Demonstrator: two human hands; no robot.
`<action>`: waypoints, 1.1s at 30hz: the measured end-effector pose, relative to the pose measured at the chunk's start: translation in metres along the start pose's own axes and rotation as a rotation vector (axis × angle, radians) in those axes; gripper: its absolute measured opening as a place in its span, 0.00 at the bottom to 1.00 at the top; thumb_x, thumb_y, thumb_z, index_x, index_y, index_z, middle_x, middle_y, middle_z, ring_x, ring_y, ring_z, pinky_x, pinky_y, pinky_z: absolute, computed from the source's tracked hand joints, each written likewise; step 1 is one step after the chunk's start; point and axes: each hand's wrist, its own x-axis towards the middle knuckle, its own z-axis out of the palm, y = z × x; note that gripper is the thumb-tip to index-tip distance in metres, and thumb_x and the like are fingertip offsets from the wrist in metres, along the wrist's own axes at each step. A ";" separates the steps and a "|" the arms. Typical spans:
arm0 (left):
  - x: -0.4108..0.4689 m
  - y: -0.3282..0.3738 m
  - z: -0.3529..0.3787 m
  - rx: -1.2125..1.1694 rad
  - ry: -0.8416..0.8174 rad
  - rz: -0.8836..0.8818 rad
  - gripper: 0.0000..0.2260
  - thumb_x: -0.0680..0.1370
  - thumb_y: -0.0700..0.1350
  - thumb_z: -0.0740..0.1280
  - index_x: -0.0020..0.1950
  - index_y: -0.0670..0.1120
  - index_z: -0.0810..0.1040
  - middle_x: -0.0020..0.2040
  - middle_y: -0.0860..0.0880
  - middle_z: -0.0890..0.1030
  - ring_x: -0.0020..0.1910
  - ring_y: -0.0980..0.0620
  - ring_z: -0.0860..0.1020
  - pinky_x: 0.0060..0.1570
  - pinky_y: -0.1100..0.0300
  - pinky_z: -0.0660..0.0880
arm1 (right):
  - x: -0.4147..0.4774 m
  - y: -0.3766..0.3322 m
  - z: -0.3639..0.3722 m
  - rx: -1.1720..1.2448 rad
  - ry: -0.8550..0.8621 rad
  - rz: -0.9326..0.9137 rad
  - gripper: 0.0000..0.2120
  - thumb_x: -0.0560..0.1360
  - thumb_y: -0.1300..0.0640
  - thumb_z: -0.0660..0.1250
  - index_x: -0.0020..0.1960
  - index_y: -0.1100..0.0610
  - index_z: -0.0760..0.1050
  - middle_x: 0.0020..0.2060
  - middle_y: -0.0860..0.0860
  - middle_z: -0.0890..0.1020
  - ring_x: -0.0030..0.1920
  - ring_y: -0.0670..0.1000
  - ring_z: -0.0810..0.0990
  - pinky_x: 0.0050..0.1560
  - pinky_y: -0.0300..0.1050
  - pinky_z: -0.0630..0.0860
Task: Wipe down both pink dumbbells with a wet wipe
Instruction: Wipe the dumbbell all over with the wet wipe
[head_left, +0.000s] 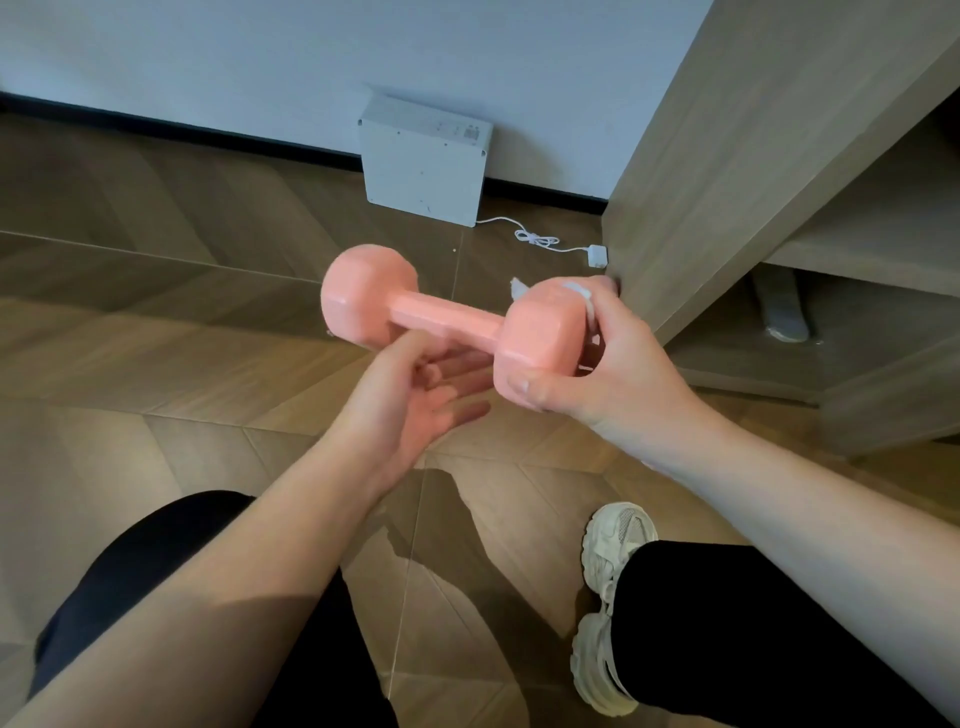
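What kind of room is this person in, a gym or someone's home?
Probably a room in a home rather than a gym: a herringbone wood floor, a plain white wall with a dark baseboard, a wooden shelf unit, and only one pink dumbbell in view.

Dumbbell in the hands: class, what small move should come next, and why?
Probably close the left hand round the handle. That hand lies open under the dumbbell, while the right hand grips one end with the wipe pressed against it. A steady grip would free the right hand to rub.
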 end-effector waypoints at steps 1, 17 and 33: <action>0.004 0.005 0.002 -0.262 -0.063 -0.028 0.12 0.77 0.42 0.58 0.50 0.38 0.79 0.46 0.43 0.85 0.46 0.46 0.84 0.55 0.47 0.78 | -0.001 -0.002 0.001 -0.005 0.004 -0.024 0.32 0.60 0.54 0.79 0.62 0.47 0.71 0.47 0.26 0.75 0.53 0.36 0.77 0.52 0.36 0.77; 0.021 0.013 -0.008 -0.725 0.363 0.004 0.14 0.76 0.41 0.65 0.34 0.47 0.64 0.25 0.54 0.63 0.19 0.56 0.61 0.23 0.66 0.65 | -0.019 0.002 0.028 -0.418 -0.294 -0.296 0.23 0.83 0.55 0.56 0.77 0.51 0.60 0.77 0.47 0.63 0.76 0.39 0.56 0.75 0.37 0.55; 0.021 0.017 -0.010 -0.694 0.333 0.061 0.14 0.76 0.39 0.61 0.32 0.47 0.61 0.23 0.53 0.61 0.19 0.55 0.59 0.22 0.67 0.64 | -0.022 0.009 0.032 -0.529 -0.195 -0.486 0.19 0.81 0.68 0.57 0.72 0.63 0.68 0.71 0.56 0.71 0.73 0.51 0.67 0.75 0.51 0.62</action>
